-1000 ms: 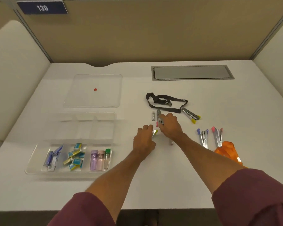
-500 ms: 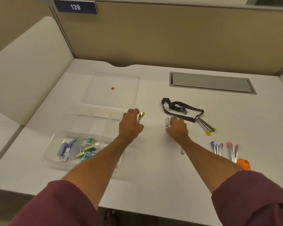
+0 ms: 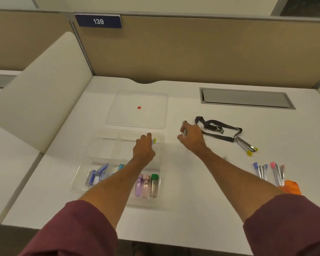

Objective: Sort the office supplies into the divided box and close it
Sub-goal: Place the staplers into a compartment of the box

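Two arms outstretched, left hand (image 3: pixel 144 149) pinching yellow-tipped remover (image 3: pixel 153 142) over divided box (image 3: pixel 92 145), right hand (image 3: pixel 191 138) clutching metal item (image 3: pixel 184 133).

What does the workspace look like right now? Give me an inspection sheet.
Surface: white desk, a closed grey hatch set in at the back right.
Job's things: clear divided box open; its near row holds a blue stapler, small boxes partly hidden, and three vials. Lid lies flat behind it. Three staple removers wait at right.
Clutter: black strap; orange object at the right edge.
Grippers: left hand over the box, closed on a yellow-tipped item; right hand closed on a small metal item.
Cables: nothing seen.
Surroundings: tan partition, sign 139.
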A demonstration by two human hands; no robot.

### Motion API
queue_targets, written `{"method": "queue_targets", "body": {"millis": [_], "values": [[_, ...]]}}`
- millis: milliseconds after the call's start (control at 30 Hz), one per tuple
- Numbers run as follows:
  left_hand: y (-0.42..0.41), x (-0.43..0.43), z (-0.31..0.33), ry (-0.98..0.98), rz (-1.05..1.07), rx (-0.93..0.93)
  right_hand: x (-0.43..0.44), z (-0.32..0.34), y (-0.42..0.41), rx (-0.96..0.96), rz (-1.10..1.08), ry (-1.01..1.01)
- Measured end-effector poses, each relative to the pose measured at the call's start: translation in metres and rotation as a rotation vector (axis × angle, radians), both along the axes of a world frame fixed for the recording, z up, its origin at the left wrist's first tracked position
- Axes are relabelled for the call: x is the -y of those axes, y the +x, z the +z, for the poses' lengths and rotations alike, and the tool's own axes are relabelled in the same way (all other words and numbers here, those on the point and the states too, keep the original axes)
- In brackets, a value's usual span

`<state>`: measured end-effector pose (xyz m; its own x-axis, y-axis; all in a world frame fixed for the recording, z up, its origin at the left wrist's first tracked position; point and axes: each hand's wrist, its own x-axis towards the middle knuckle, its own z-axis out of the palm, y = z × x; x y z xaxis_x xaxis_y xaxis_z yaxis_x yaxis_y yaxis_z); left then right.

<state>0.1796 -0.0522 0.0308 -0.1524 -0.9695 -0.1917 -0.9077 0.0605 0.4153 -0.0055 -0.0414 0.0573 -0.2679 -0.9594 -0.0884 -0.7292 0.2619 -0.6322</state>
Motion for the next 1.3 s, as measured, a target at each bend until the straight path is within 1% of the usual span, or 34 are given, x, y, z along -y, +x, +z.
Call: {"method": "queue_targets", "body": {"millis": [100, 200, 333, 400, 467, 533, 567, 633, 700, 767, 967, 1100, 1233, 1300], "values": [[0.001, 0.001, -0.01, 0.045, -0.097, 0.048, -0.001, -0.002, 0.026, -0.006, 0.054, 0.006], [-0.001, 0.0, -0.019, 0.108, -0.124, 0.065, -0.001, -0.004, 0.045, -0.008, 0.077, -0.002], [0.004, -0.002, -0.024, 0.106, -0.158, 0.046, -0.001, -0.006, 0.061, -0.011, 0.106, -0.003], [0.011, -0.001, -0.023, 0.043, -0.181, 0.001, 0.0, -0.008, 0.07, -0.007, 0.122, -0.002], [0.019, 0.001, -0.022, -0.089, -0.187, -0.018, -0.002, -0.009, 0.08, 0.0, 0.151, 0.002], [0.029, 0.004, -0.022, -0.212, -0.19, 0.03, -0.003, -0.009, 0.09, -0.008, 0.185, 0.004], [0.035, 0.005, -0.023, -0.233, -0.197, 0.055, -0.004, -0.009, 0.095, -0.023, 0.203, 0.006], [0.046, 0.006, -0.028, -0.2, -0.224, 0.094, -0.005, -0.008, 0.106, -0.054, 0.236, 0.018], [0.057, 0.006, -0.035, -0.126, -0.257, 0.119, -0.006, -0.01, 0.116, -0.077, 0.257, 0.05], [0.063, 0.004, -0.039, -0.073, -0.276, 0.102, -0.008, -0.014, 0.123, -0.119, 0.268, 0.089], [0.068, 0.001, -0.042, -0.106, -0.294, 0.069, -0.013, -0.031, 0.129, -0.252, 0.252, 0.178], [0.062, -0.001, -0.042, -0.13, -0.305, 0.065, -0.017, -0.032, 0.128, -0.291, 0.273, 0.135], [0.042, 0.001, -0.032, -0.175, -0.361, 0.018, -0.028, -0.026, 0.106, -0.303, 0.188, -0.018], [0.024, 0.001, -0.026, -0.216, -0.389, 0.0, -0.035, -0.023, 0.086, -0.316, 0.142, -0.051]]}}
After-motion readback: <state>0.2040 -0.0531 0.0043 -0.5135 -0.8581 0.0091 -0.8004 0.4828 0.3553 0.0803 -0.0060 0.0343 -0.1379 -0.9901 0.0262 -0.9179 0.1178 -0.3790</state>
